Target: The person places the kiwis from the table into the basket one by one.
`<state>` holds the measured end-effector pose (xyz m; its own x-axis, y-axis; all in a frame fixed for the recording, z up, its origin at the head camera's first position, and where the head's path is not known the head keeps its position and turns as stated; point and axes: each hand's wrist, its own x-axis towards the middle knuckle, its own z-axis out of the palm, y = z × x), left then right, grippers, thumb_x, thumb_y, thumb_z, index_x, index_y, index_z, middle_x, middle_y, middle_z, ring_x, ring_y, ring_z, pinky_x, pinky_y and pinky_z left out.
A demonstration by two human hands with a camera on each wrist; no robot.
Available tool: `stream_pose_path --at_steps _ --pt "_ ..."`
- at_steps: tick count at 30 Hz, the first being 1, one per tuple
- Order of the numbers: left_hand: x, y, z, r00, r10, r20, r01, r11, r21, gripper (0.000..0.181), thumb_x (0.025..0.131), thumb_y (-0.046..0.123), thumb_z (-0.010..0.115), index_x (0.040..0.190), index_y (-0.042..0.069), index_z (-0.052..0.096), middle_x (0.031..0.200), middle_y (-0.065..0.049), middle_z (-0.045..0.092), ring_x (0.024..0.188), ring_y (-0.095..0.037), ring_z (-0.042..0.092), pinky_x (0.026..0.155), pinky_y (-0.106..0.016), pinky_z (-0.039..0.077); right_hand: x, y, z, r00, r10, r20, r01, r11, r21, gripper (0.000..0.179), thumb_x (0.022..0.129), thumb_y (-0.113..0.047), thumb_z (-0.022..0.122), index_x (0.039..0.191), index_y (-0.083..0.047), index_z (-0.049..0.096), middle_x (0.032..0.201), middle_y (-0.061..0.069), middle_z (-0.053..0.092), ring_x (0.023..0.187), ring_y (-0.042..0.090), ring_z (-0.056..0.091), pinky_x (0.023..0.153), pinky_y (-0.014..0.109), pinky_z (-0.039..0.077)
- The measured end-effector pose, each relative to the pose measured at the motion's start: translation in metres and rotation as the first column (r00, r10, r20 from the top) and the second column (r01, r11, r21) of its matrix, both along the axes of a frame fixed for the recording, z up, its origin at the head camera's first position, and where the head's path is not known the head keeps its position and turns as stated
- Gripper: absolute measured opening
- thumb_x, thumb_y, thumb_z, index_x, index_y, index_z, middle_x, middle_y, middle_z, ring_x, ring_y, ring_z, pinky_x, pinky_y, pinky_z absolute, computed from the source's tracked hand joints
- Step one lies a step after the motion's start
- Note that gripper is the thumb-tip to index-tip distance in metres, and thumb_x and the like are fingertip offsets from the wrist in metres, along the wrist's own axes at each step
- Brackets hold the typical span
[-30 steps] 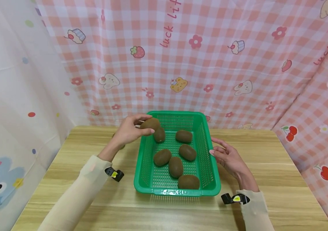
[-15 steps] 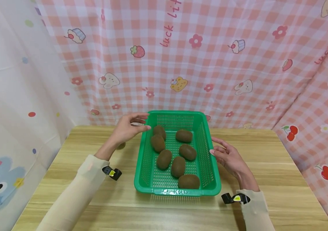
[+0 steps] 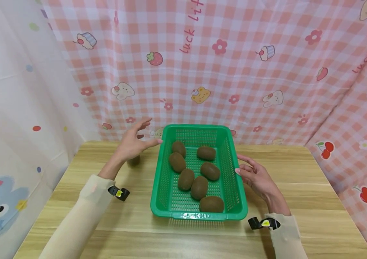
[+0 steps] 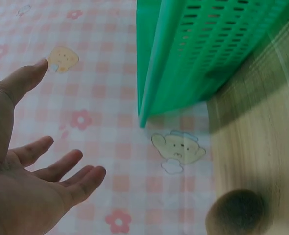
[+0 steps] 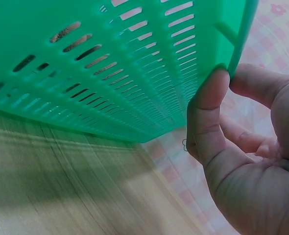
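Several brown kiwis (image 3: 199, 187) lie in a green plastic basket (image 3: 199, 216) in the head view. My left hand (image 3: 131, 144) hovers off the basket's left side, fingers spread and holding nothing. Below it, one more kiwi (image 3: 133, 160) sits on the table, partly hidden by the hand; the left wrist view shows this kiwi (image 4: 236, 213) low on the right. On the opposite side, my right hand (image 3: 257, 178) pinches the basket's right rim. The right wrist view has the thumb and a finger (image 5: 213, 107) meeting at the rim, with kiwis glimpsed through the slots.
The basket stands on a wood-grain table (image 3: 105, 223). A pink checked cloth (image 3: 183, 72) hangs right behind the table's back edge. White printed cloth (image 3: 15, 90) hangs at the left, and more checked cloth at the right.
My left hand let a kiwi go into the basket's left side, then drew away leftward. Kiwis near it rolled slightly toward the front. The right hand has stayed on the rim.
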<state>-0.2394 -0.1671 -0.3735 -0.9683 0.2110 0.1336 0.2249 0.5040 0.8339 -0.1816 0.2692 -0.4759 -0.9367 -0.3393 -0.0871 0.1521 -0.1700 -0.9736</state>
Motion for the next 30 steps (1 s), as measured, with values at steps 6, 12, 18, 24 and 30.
stream_pose_path --at_steps 6,12,18,24,30 --pt "-0.002 -0.01 -0.004 0.997 0.076 -0.009 -0.076 0.994 -0.082 0.101 0.082 0.042 0.087 0.163 0.021 0.029 0.166 -0.014 0.032 0.152 -0.036 0.031 0.121 -0.06 0.032 0.001 0.0 0.0 1.0 -0.003 0.009 0.004 1.0 -0.001 0.069 0.101 -0.006 0.063 0.159 -0.003 0.026 0.098 -0.004 0.071 0.087 0.007 0.069 0.08 0.023 0.06" --pt "-0.004 -0.023 -0.013 0.993 0.115 0.021 -0.111 0.981 -0.158 0.112 0.081 0.047 0.086 0.166 0.02 0.017 0.171 -0.016 0.019 0.156 -0.041 0.02 0.123 -0.067 0.022 0.001 0.001 -0.002 1.0 -0.003 0.006 0.003 1.0 -0.005 0.067 0.102 -0.006 0.062 0.159 -0.003 0.027 0.098 -0.004 0.071 0.088 0.007 0.07 0.08 0.023 0.061" --pt "-0.008 -0.036 -0.025 0.993 0.114 0.004 -0.11 0.971 -0.213 0.115 0.081 0.048 0.085 0.167 0.019 0.014 0.171 -0.017 0.015 0.157 -0.042 0.018 0.123 -0.067 0.021 0.0 0.001 -0.003 1.0 0.0 -0.008 0.0 1.0 -0.019 0.066 0.102 -0.004 0.061 0.159 -0.003 0.028 0.098 -0.004 0.071 0.086 0.006 0.069 0.078 0.022 0.061" --pt "-0.011 -0.048 -0.04 0.994 0.105 0.002 -0.102 0.972 -0.212 0.116 0.082 0.048 0.085 0.167 0.022 0.01 0.172 -0.018 0.01 0.157 -0.045 0.013 0.121 -0.071 0.019 0.0 0.001 -0.003 1.0 0.003 -0.006 -0.003 1.0 -0.02 0.065 0.102 -0.004 0.061 0.159 -0.004 0.028 0.098 -0.003 0.071 0.087 0.007 0.07 0.08 0.023 0.061" --pt "-0.011 -0.058 -0.056 0.987 0.132 0.088 -0.11 0.97 -0.215 0.123 0.081 0.051 0.085 0.167 0.019 0.002 0.172 -0.021 0.007 0.157 -0.048 0.011 0.122 -0.071 0.018 0.0 0.0 -0.002 1.0 0.008 -0.009 -0.008 1.0 -0.025 0.065 0.102 -0.004 0.06 0.159 -0.003 0.027 0.098 -0.004 0.07 0.088 0.007 0.07 0.079 0.023 0.061"
